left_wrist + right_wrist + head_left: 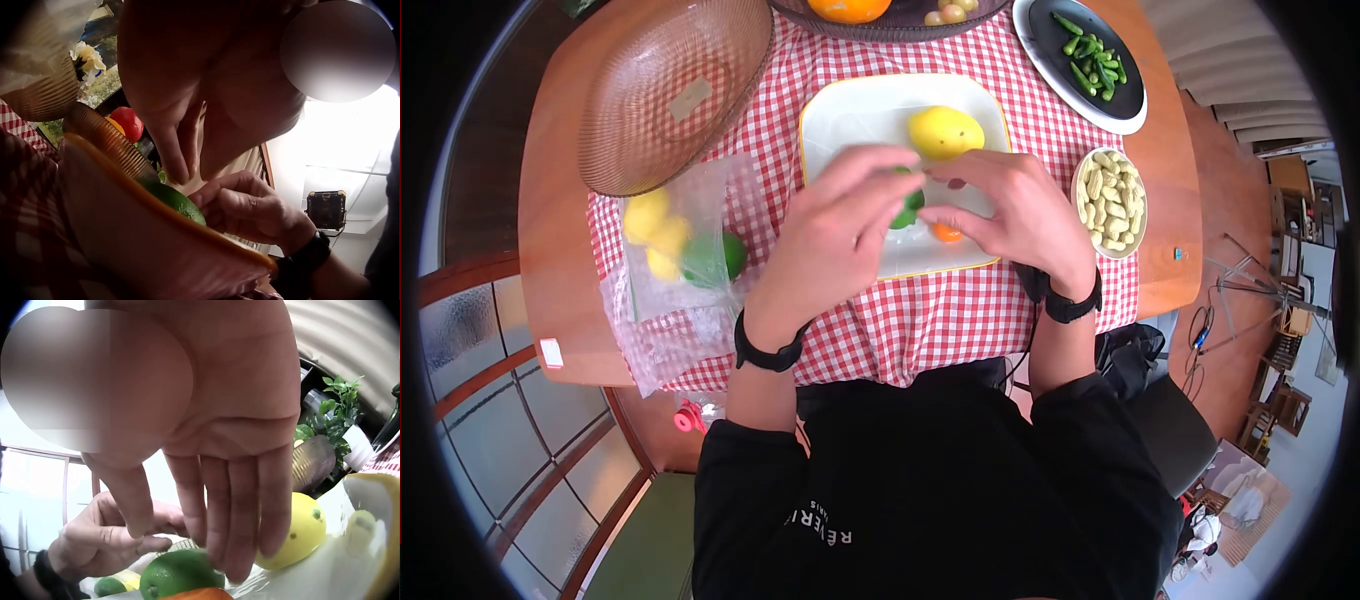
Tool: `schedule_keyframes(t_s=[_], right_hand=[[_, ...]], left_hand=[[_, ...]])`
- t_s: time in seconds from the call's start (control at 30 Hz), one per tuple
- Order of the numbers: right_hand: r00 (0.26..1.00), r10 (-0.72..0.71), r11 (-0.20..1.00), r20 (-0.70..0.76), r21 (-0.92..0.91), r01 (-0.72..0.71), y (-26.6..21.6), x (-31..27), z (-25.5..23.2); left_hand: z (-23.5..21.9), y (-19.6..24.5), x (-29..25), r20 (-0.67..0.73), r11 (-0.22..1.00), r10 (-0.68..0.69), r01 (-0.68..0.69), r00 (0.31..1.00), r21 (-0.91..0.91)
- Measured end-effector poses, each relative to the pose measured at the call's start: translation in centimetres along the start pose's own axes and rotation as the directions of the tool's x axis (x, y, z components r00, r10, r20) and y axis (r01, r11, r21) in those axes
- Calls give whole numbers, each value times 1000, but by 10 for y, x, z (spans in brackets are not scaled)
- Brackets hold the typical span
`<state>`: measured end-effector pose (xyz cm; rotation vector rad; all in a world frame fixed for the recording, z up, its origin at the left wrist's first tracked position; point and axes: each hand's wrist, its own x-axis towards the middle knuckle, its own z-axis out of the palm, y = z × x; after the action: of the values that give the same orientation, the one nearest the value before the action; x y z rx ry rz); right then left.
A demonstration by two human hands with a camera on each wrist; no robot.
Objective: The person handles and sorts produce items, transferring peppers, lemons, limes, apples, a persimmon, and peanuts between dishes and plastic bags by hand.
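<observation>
Both hands hover over a white tray [840, 110] with a yellow rim. Inside it lie a lemon [946, 130], a green lime [910, 208] and a small orange item [947, 233], the last partly covered by the right thumb. My left hand [830, 235] is over the tray's left side, fingers reaching toward the lime [181, 205]. From the right, my right hand [1020, 215] faces it, thumb and fingers apart. In the right wrist view its fingers hang fairly straight, overlapping the lime [178, 574] and the lemon [303, 530]. No object shows gripped in either hand.
A clear plastic bag [690, 215] with yellow and green fruit lies left of the tray. Around it stand a brownish ribbed glass bowl [615, 130], a bowl of peanuts [1112, 203], a plate of green peppers [1040, 50] and another bowl [880, 30] with fruit.
</observation>
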<state>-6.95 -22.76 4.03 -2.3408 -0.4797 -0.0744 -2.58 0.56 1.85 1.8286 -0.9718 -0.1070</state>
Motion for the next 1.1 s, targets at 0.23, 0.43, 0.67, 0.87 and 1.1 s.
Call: schedule_keyframes(t_s=[0.23,0.43,0.67,0.87,1.1], right_hand=[[998,-42,999,-49,-33,40,5,1,6],[998,7,991,56,-134,1,-1,0,2],[999,31,999,31,-6,-31,8,1,6],[996,39,998,80,-45,-36,-2,3,5],[996,48,998,77,-45,-45,-1,1,8]], left_hand=[[1,-8,-3,-62,919,-63,82,996,386],[0,0,-8,73,943,-135,106,988,316],[-6,3,0,22,990,-34,30,999,137],[-8,-8,-3,7,987,-116,115,993,108],[0,-11,-8,92,926,-175,132,980,354]])
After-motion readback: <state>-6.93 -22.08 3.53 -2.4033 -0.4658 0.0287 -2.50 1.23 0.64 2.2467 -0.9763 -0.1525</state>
